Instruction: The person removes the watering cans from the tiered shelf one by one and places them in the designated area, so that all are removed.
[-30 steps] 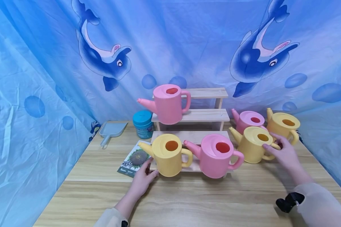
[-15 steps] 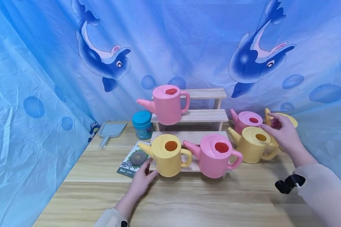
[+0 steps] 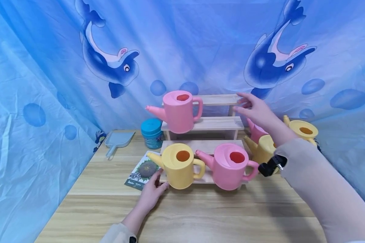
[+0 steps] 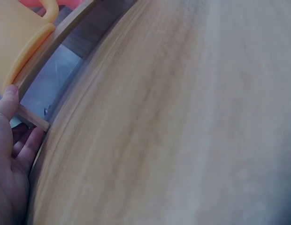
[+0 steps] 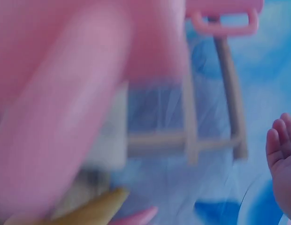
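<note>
A tiered wooden shelf (image 3: 200, 145) stands on the table. My left hand (image 3: 152, 192) grips its lower left corner, with the thumb (image 4: 11, 93) at the board's front edge and fingers by the leg. On the bottom tier, beside that hand, sits a yellow watering can (image 3: 178, 170), and a pink watering can (image 3: 229, 170) stands to its right. Higher up on the left is another pink watering can (image 3: 180, 116). My right hand (image 3: 255, 109), holding nothing, reaches forward in the air by the top tier's right end, fingers spread loosely.
Right of the shelf, partly behind my right arm, stand a pink can (image 3: 257, 132) and two yellow ones, a nearer one (image 3: 261, 150) and a farther one (image 3: 302, 128). On the left are a teal tub (image 3: 152, 133), a seed packet (image 3: 144, 170) and a grey dustpan (image 3: 120, 138).
My right hand has left the yellow cans at the right, moving left and up to the top tier's right end. My left hand keeps its place at the shelf corner.
</note>
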Motion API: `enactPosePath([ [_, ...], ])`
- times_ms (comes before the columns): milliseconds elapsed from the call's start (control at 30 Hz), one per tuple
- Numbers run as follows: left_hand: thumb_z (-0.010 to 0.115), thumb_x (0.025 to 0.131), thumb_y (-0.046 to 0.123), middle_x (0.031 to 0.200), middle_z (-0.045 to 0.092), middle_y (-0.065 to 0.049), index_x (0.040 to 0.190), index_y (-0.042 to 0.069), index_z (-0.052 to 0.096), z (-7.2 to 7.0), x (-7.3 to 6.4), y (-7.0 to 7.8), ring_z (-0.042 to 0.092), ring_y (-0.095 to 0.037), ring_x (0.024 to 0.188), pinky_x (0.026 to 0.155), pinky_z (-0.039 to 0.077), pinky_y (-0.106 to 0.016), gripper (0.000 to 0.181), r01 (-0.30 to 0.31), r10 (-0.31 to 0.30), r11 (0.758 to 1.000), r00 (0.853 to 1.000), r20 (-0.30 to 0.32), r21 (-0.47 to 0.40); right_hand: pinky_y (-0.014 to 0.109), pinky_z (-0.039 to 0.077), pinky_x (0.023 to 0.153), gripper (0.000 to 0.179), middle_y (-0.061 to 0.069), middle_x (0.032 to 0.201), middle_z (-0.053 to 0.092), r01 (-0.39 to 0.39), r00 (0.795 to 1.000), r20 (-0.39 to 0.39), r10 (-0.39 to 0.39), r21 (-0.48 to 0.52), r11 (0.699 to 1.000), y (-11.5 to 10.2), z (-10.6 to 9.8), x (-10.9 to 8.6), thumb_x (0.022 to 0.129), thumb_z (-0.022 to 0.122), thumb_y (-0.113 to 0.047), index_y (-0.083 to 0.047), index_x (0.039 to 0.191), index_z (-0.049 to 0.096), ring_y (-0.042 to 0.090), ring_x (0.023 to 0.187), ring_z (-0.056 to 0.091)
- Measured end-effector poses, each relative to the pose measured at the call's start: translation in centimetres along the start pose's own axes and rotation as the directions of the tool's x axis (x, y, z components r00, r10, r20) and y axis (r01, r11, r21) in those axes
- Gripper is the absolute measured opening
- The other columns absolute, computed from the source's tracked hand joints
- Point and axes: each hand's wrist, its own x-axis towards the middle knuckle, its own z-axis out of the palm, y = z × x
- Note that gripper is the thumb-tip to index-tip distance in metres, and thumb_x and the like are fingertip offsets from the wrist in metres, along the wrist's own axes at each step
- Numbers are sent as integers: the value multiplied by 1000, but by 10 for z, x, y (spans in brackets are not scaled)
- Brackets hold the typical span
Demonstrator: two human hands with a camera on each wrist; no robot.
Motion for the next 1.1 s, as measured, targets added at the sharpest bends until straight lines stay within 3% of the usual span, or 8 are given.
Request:
enactPosePath([
  [300, 70, 85, 23, 139, 42, -21, 141, 13, 42, -1, -1, 3, 63, -17, 95, 83, 49, -32, 63, -9, 9, 1000, 1000, 6, -22, 48, 42, 93, 79, 13, 139, 43, 80, 984, 157, -84, 27, 996, -59, 36, 47, 85, 65, -45, -16, 148, 28, 29, 126, 41],
  [533, 70, 85, 26, 137, 45, -19, 142, 14, 42, 1, 1, -1, 63, -16, 94, 81, 50, -32, 65, -12, 12, 1000, 1000, -1, -7, 51, 33, 101, 89, 11, 149, 28, 175, 971, 169, -171, -12, 984, -82, 60, 63, 81, 67, -50, -16, 150, 21, 31, 134, 27],
  [633, 70, 85, 28, 137, 46, -18, 142, 15, 42, 1, 1, 0, 63, -16, 94, 81, 50, -33, 65, -10, 10, 1000, 1000, -3, 3, 49, 35, 101, 93, 7, 151, 25, 143, 969, 201, -141, 2, 990, -90, 66, 67, 81, 65, -52, -21, 152, 13, 28, 135, 28],
  [800, 70, 85, 29, 137, 45, -19, 142, 16, 41, -1, 1, 0, 62, -14, 94, 81, 49, -32, 66, -6, 6, 1000, 1000, 9, 8, 44, 45, 93, 95, 8, 147, 32, 72, 959, 271, -79, 36, 997, -98, 76, 72, 82, 65, -51, -26, 152, 6, 24, 128, 37],
  [1100, 71, 84, 28, 133, 49, -19, 142, 14, 42, 1, 1, -1, 63, -15, 93, 83, 49, -36, 66, -12, 12, 1000, 1000, -3, 18, 42, 53, 75, 90, 7, 135, 44, 56, 967, 246, -69, 60, 997, -90, 86, 75, 79, 71, -48, -19, 149, 23, 24, 117, 42],
])
